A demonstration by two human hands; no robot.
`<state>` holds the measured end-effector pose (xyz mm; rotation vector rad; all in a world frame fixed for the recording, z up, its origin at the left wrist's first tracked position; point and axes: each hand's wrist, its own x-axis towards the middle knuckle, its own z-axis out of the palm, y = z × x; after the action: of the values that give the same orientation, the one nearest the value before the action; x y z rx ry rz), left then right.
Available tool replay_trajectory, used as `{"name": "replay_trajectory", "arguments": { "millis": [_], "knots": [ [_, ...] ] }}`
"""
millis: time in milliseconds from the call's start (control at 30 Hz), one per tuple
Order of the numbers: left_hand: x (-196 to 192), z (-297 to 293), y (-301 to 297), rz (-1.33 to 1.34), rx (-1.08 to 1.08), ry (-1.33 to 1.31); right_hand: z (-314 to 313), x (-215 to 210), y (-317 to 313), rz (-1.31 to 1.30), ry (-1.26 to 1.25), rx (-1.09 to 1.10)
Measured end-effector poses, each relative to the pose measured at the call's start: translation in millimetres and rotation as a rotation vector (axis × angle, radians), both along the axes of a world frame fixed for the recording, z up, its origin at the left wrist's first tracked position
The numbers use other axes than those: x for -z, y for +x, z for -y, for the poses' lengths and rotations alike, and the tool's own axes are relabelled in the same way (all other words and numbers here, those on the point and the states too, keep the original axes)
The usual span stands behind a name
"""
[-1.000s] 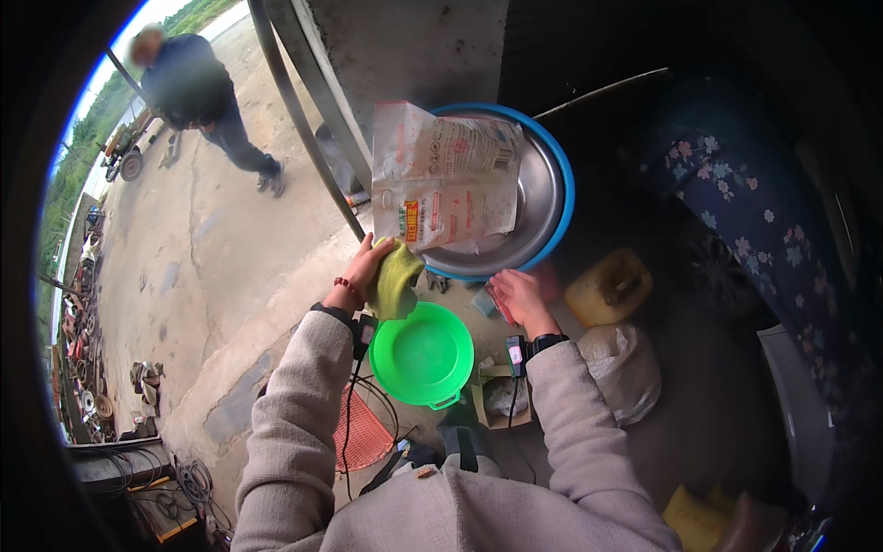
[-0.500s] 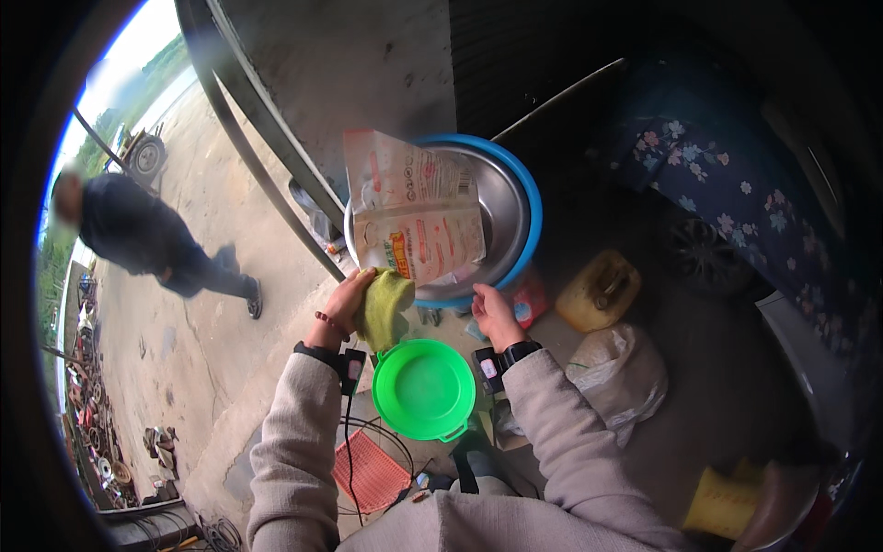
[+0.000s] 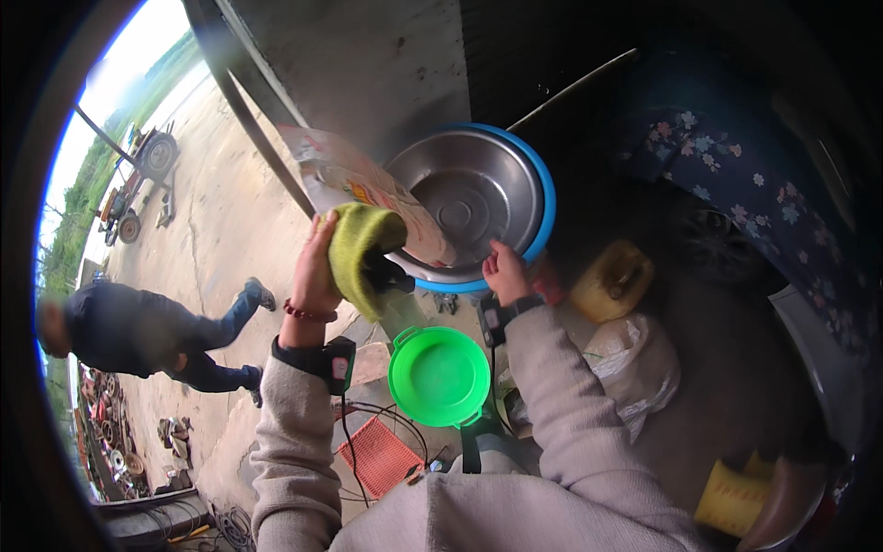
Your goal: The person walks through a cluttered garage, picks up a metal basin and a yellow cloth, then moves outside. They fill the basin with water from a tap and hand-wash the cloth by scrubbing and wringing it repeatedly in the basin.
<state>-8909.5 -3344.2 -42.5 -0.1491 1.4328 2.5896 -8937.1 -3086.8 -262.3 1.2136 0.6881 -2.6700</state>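
My left hand point(image 3: 315, 271) is closed on a yellow-green cloth point(image 3: 354, 253), which hangs in a curled fold with a dark hollow side. Just beyond it, a printed, pale plastic bag point(image 3: 372, 189) leans across the left rim of a steel basin point(image 3: 457, 213); the cloth hides whether my fingers also hold the bag. The steel basin sits inside a larger blue basin point(image 3: 546, 198). My right hand point(image 3: 506, 273) is over the near right rim, fingers curled in and nothing visible in them. Below and between my hands is a bright green, two-handled plastic basin point(image 3: 440, 377).
To the right are a yellowish jug point(image 3: 613, 281) and a whitish plastic sack point(image 3: 635, 363). A red woven plastic piece point(image 3: 384, 457) and dark cables lie below left. Another person point(image 3: 138, 327) walks on the concrete at far left. Flowered fabric point(image 3: 717, 175) hangs at right.
The bag has swung left off the steel basin, baring its inside. My left hand and the cloth rose slightly and moved left; my right hand rose. The other person has stepped on.
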Motion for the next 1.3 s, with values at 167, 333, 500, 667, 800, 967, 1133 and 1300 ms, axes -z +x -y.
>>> {"name": "replay_trajectory", "arguments": {
  "millis": [167,333,500,667,800,967,1133,1300],
  "knots": [
    [-49.9,24.2,46.0,-0.151,-0.025,-0.026,1.7,20.1,-0.3,0.185,0.294,-0.049],
    [-72.3,31.1,77.5,-0.058,-0.102,-0.032,4.2,27.6,-4.1,0.255,0.809,-0.249],
    [-71.5,37.0,86.3,-0.111,-0.112,-0.039,-8.8,30.2,-5.2,0.087,0.756,-0.402],
    [-73.6,57.0,108.1,-0.095,-0.142,-0.046,-8.3,45.3,-37.0,0.223,0.911,-0.523],
    [-69.1,73.4,114.5,-0.128,-0.267,-0.330,0.5,57.4,-53.9,0.321,1.112,-0.553],
    [-54.4,80.9,113.5,0.053,-0.194,-0.042,-2.8,51.7,-54.2,0.518,1.166,-0.367],
    [-29.3,80.4,116.8,0.068,-0.269,-0.047,-14.5,32.9,-53.1,0.323,1.043,-0.449],
    [-2.2,84.6,116.3,0.131,-0.265,-0.038,5.6,23.7,-34.3,0.325,1.469,-0.855]
  ]
}}
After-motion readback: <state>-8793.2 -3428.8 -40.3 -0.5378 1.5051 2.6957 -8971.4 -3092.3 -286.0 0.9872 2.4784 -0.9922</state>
